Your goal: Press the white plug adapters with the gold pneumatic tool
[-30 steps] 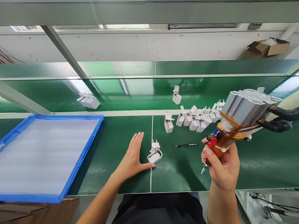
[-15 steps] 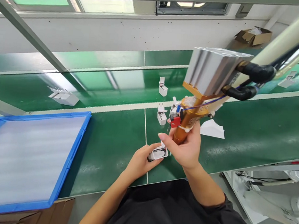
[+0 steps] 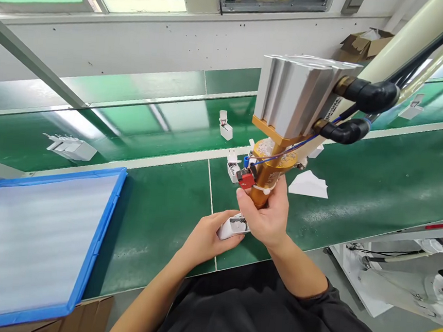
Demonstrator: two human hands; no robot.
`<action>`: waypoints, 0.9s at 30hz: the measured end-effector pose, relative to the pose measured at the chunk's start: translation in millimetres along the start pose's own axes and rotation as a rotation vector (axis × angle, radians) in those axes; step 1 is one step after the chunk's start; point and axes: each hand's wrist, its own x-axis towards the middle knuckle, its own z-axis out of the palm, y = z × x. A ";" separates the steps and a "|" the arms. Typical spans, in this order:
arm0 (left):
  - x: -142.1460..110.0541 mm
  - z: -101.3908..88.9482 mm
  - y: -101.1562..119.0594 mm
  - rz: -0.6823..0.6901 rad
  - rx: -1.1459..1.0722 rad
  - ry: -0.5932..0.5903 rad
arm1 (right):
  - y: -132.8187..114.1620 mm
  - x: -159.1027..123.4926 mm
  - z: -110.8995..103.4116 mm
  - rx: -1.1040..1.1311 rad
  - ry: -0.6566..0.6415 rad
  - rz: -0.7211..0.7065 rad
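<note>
A small white plastic case (image 3: 230, 229), open at the top with dark parts inside, is gripped by my left hand (image 3: 208, 238) above the green worktop. My right hand (image 3: 266, 219) wraps round the gold handle of a pneumatic tool (image 3: 273, 175), my thumb below its red switch (image 3: 246, 179). The tool has a silver block on top, with black hose fittings. Its lower end is hidden behind my right hand, close to the case, so I cannot tell whether they touch. Just beyond the tool stands another open white case (image 3: 233, 166).
A blue-rimmed tray (image 3: 101, 235) with a pale sheet lies to the left. Further back are a group of white cases (image 3: 71, 148) and a single open case (image 3: 225, 125). White paper (image 3: 309, 184) lies right of the tool. The tool's thick arm (image 3: 417, 54) slants in from the upper right.
My right hand and the tool have shifted slightly left, over more of the case. The case in my left hand now shows more of its side. The whole view has shifted a little.
</note>
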 end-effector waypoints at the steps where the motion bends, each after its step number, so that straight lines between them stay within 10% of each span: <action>1: 0.4 0.1 0.3 0.001 0.001 -0.004 | 0.1 0.0 -0.6 -0.005 -0.002 -0.002; 27: 3.9 61.9 1.4 -0.088 -0.325 0.203 | -13.5 1.3 12.9 -0.027 0.048 -0.027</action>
